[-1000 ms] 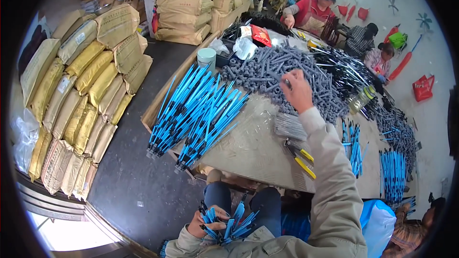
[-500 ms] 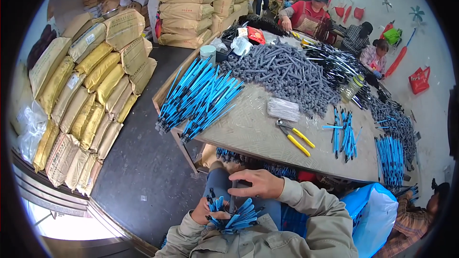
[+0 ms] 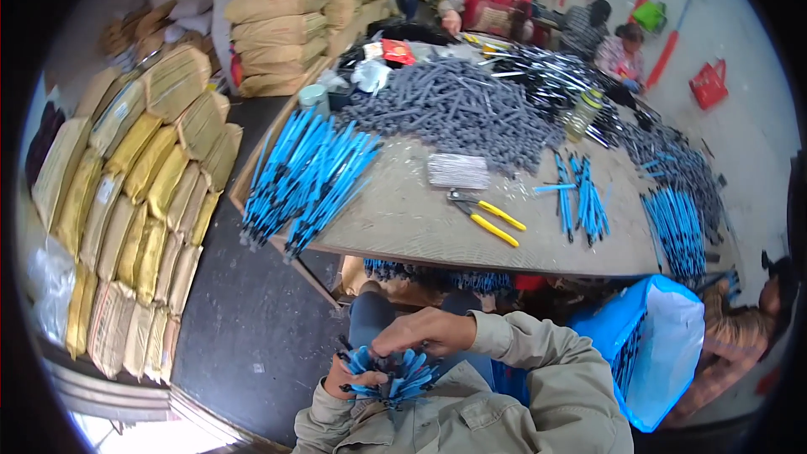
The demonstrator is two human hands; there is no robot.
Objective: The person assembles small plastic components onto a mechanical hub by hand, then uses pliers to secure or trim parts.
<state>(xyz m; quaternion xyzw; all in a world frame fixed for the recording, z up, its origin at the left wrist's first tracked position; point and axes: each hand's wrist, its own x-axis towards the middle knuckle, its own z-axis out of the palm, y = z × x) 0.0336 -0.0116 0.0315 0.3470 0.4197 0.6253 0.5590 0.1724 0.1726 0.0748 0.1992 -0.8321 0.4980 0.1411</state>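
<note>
Though they were apart, both hands (image 3: 427,329) now touch blue sticks (image 3: 410,377).

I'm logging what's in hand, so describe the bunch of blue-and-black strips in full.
The bunch of blue-and-black strips consists of many slim, bright blue pieces with black parts, plastic by their look. They splay outward like a fan, overlapping too much to count. The left hand grips the bunch from its left side; the right hand lies over its top, hiding some of it. It is held in front of the person's beige jacket.
</note>
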